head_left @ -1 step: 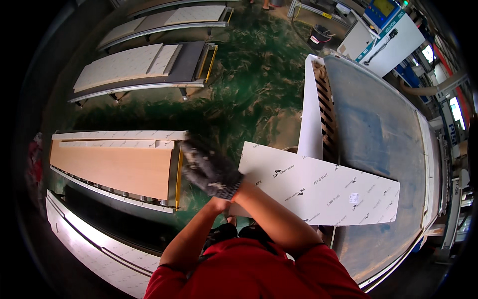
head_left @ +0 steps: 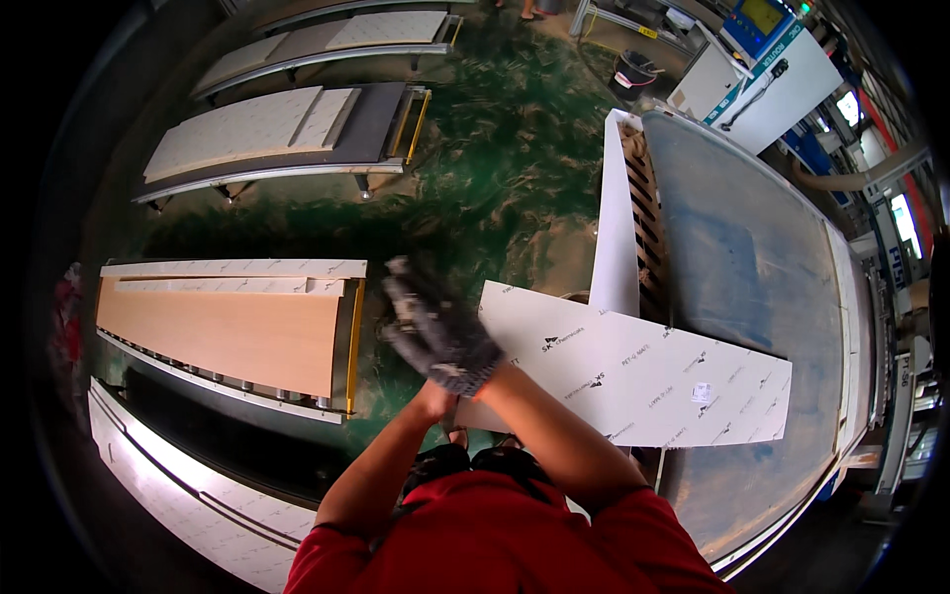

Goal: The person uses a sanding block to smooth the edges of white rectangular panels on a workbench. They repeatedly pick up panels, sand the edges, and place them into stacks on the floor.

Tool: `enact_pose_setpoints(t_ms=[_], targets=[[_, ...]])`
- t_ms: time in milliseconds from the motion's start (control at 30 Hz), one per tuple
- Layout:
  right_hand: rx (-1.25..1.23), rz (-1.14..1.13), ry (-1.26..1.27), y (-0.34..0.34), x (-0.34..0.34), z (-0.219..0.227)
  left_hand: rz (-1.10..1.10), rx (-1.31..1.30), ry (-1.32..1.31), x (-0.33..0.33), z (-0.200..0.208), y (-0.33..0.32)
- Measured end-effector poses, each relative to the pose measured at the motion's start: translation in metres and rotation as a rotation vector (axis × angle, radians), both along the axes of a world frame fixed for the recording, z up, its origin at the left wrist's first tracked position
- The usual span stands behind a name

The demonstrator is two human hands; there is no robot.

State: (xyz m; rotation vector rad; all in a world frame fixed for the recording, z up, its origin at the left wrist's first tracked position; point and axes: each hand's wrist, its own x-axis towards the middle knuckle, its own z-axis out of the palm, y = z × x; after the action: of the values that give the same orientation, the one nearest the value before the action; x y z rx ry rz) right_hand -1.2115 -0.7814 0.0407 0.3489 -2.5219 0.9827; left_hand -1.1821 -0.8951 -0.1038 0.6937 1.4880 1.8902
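My right hand, in a grey knit work glove with pale patches, is raised in front of me with its fingers stretched out toward the far left. My left hand meets it from below at the wrist. Most of the left hand is hidden behind the right glove, so its fingers do not show. To the right of the hands, a white printed panel with a small label lies partly across the blue-grey machine table. A narrow white panel stretches away beyond it along the table's near side.
At left, a roller table carries a tan board with white strips. White panels lie on a farther table. More white panels are at lower left. A dark bucket and a control cabinet stand at far right.
Both hands have shifted slightly to the right, away from the roller table, and the gloved fingers point a bit more upward in view. The panels have not moved.
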Motion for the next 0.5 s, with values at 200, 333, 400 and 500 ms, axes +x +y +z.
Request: enact_pose_setpoints(t_ms=[200, 333, 400, 500], targets=[[0.53, -0.485, -0.245, 0.121, 0.102, -0.05, -0.096, -0.27, -0.597, -0.02, 0.041, 0.014], [0.517, -0.349, -0.231, 0.114, 0.076, -0.051, -0.128, -0.195, -0.643, -0.023, 0.053, 0.016], [0.462, -0.166, -0.194, 0.079, 0.065, -0.053, -0.118, -0.135, -0.77, -0.025, 0.054, 0.014], [0.47, 0.068, -0.171, 0.034, 0.093, -0.039, -0.054, 0.002, -0.982, -0.029, 0.046, 0.005]])
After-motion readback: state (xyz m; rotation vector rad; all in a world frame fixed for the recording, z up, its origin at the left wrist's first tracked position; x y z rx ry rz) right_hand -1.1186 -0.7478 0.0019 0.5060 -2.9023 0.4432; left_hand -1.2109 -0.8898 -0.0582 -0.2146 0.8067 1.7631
